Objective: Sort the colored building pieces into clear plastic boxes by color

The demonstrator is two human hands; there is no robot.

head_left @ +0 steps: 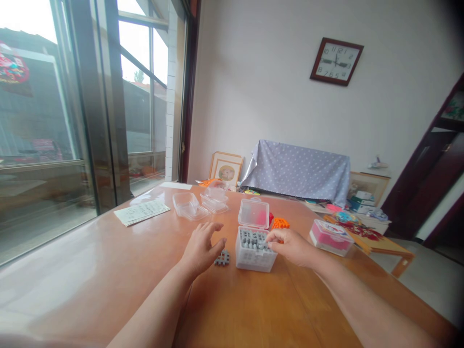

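Observation:
A clear plastic box [255, 261] with its lid [254, 213] tipped back stands on the table, full of grey interlocking plastic pieces [253, 238]. My right hand [288, 245] is at the box's right rim, its thumb and fingers pinched together over the pieces. Whatever those fingers hold is too small to make out. My left hand [203, 249] hovers left of the box, thumb and fingers apart, with nothing in it. Just beside its thumb, a grey notched piece [222, 258] lies on the tabletop.
Orange pieces [280, 223] and red ones lie behind the box on the wooden table [232, 309]. A lidded box with pink contents [331, 237] stands at the right. Clear empty containers [190, 206] and printed sheets [142, 212] are at the back left, near the window.

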